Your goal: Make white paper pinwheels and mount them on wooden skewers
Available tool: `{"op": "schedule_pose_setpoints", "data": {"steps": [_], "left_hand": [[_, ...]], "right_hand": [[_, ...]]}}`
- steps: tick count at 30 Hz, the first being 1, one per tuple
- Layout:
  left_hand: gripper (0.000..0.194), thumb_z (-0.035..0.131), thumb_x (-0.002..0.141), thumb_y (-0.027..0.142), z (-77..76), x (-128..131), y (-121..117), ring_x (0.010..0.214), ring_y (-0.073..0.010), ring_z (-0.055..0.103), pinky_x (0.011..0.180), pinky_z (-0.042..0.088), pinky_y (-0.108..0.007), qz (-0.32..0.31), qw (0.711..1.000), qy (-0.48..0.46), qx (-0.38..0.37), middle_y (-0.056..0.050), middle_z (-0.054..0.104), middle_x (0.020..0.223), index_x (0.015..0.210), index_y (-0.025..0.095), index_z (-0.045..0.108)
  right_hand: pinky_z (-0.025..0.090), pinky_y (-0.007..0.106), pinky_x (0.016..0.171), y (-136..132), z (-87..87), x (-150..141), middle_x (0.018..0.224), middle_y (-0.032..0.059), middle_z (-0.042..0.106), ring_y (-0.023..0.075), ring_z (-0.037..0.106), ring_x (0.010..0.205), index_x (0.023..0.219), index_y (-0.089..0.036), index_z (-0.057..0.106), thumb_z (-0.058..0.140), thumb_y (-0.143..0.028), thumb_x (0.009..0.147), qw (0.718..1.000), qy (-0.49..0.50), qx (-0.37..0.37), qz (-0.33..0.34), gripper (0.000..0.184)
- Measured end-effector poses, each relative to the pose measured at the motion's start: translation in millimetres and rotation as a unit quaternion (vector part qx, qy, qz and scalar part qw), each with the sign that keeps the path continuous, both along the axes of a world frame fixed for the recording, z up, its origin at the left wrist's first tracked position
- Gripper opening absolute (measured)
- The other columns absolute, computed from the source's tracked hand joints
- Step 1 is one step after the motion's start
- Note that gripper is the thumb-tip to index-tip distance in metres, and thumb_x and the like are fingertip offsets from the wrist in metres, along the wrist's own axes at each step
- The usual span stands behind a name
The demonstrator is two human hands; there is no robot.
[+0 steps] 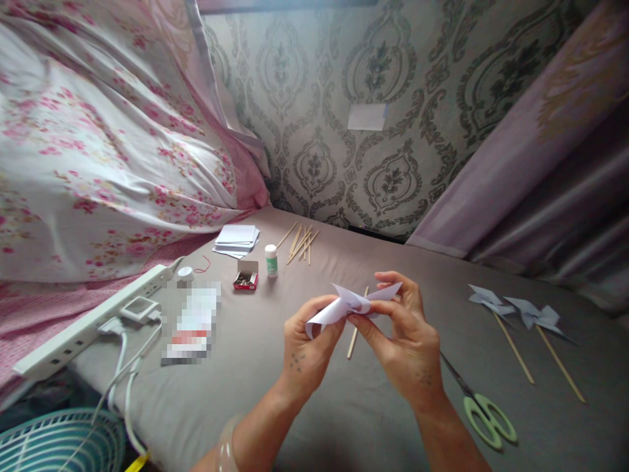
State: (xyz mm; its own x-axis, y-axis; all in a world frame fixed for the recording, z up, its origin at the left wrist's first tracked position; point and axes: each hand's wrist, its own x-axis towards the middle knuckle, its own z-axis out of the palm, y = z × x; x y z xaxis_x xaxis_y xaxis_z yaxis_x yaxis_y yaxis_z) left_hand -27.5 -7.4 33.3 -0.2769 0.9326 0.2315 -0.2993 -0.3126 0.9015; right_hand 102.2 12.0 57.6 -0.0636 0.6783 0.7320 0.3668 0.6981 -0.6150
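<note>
A white paper pinwheel (328, 313) is held between both hands, its corners folded in toward the middle. My left hand (310, 341) pinches the curled left side between thumb and fingers. At the centre, the thumb and index finger of my right hand (405, 334) press on the folded paper, the other fingers partly raised. Beneath the pinwheel a wooden stick (352, 343) shows, its middle hidden; I cannot tell whether it is joined to the paper. Green-handled scissors (489, 419) lie beside my right forearm, their blade tips hidden by it.
Two pinwheels on sticks (491, 301) lie at the right. Farther back are a red box of small metal pieces (246, 280), a glue bottle (271, 262), loose wooden sticks (302, 244) and stacked paper (236, 239). A power strip (93, 321) with cables runs along the left.
</note>
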Motion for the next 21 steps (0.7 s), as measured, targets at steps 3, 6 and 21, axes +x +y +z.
{"op": "schedule_pose_setpoints", "data": {"steps": [3, 6, 21], "left_hand": [[0.022, 0.074, 0.073, 0.035, 0.5, -0.8, -0.6, 0.07, -0.0159, 0.063, 0.066, 0.05, -0.024, 0.019, 1.0, 0.016, 0.008, -0.004, 0.071, 0.078, 0.085, 0.017, 0.073], [0.02, 0.073, 0.074, 0.035, 3.2, -1.1, -2.2, 0.067, -0.0146, 0.061, 0.063, 0.048, -0.022, 0.028, 0.999, 0.031, 0.016, -0.003, 0.071, 0.076, 0.083, 0.017, 0.073], [0.008, 0.071, 0.078, 0.023, 9.9, -2.1, -5.9, 0.081, -0.0178, 0.067, 0.074, 0.051, -0.025, 0.008, 0.994, 0.046, 0.098, -0.005, 0.074, 0.086, 0.085, 0.019, 0.073]], "right_hand": [[0.048, 0.041, 0.087, 1.4, -1.1, 1.3, 0.119, 0.0056, 0.053, 0.021, 0.055, 0.102, 0.082, -0.026, 0.069, 0.073, -0.021, 0.078, 1.0, 0.013, -0.003, 0.026, 0.008], [0.048, 0.039, 0.085, 3.5, -1.8, 2.2, 0.119, 0.0045, 0.053, 0.0197, 0.054, 0.102, 0.083, -0.028, 0.07, 0.074, -0.017, 0.077, 0.998, 0.027, -0.001, 0.048, 0.013], [0.048, 0.037, 0.086, 3.8, -4.3, 5.8, 0.118, 0.0036, 0.051, 0.0189, 0.054, 0.103, 0.084, -0.028, 0.07, 0.072, -0.011, 0.077, 0.995, 0.057, -0.012, 0.085, 0.019]]}}
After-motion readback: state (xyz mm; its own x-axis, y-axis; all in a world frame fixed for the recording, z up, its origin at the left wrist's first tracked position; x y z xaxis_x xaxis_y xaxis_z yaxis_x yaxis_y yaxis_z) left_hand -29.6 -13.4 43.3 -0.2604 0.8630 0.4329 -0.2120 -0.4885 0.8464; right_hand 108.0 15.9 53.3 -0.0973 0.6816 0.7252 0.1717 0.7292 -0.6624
